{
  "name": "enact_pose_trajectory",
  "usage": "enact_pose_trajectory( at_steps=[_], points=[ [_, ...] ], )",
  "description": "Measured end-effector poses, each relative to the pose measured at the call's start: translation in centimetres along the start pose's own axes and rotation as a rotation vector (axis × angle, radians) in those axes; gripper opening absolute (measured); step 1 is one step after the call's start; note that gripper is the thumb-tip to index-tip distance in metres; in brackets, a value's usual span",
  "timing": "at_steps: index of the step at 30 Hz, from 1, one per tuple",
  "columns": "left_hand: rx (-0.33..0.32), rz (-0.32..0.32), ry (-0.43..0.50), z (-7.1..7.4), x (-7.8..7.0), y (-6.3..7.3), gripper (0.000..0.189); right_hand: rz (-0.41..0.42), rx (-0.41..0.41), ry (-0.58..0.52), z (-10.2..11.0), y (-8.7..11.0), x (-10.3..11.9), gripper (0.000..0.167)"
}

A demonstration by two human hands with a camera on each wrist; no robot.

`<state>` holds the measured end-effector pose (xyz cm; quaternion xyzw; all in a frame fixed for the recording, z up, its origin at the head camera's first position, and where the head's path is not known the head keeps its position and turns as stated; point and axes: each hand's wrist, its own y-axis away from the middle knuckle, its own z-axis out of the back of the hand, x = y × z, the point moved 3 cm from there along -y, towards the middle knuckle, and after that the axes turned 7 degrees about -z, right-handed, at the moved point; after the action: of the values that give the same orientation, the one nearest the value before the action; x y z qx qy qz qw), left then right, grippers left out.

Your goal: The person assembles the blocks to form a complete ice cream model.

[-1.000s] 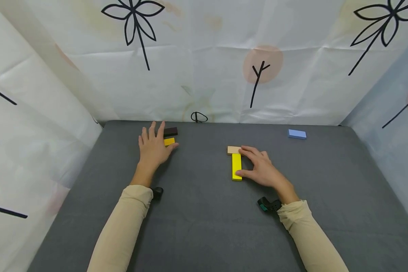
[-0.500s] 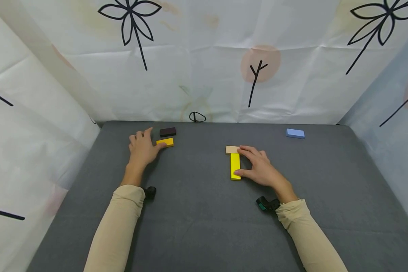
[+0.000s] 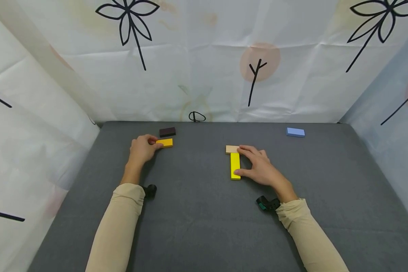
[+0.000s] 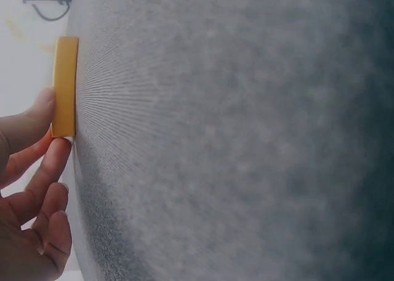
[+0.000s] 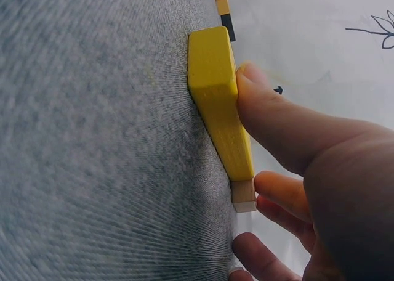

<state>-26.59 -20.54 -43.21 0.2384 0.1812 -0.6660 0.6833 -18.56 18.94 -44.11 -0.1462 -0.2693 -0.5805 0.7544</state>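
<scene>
An orange-yellow block (image 3: 166,143) lies flat at the left of the dark cloth. My left hand (image 3: 142,150) pinches its left end between thumb and fingertips, and its other fingers curl below in the left wrist view. To the right, a bright yellow block (image 3: 235,166) points toward me, its far end against a tan block (image 3: 232,149) set crosswise, like a T. My right hand (image 3: 260,166) spans both: its thumb (image 5: 255,87) rests on the yellow block near its close end, and its fingertips touch the tan block's right end.
A dark brown block (image 3: 167,132) lies just behind the orange-yellow one. Farther right, a blue block (image 3: 295,132) lies near the back edge. White printed curtains (image 3: 204,68) hang behind and beside the table (image 3: 204,226).
My left hand has drawn back to the left from over the dark brown and orange-yellow blocks, and its spread fingers have closed on the orange-yellow block's end. My right hand has stayed put.
</scene>
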Motion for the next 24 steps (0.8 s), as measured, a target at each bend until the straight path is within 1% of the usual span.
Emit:
enact_pose_trajectory(
  at_steps=[7,11,17,24],
  points=[
    [-0.054,0.035,0.096,0.0,-0.2,0.0,0.036,0.005,-0.003,0.007,0.0,0.1,0.2,0.079],
    [-0.060,0.053,0.132,-0.4,-0.5,0.1,0.035,-0.002,0.001,0.008,-0.1,0.1,0.2,0.079],
    [-0.047,0.085,0.110,-1.0,-1.3,0.2,0.036,0.001,-0.002,-0.002,-0.1,0.2,0.3,0.079],
    [-0.039,0.098,0.098,-1.6,-2.3,-0.1,0.034,0.006,-0.009,0.010,-0.1,0.3,0.3,0.079]
  ],
)
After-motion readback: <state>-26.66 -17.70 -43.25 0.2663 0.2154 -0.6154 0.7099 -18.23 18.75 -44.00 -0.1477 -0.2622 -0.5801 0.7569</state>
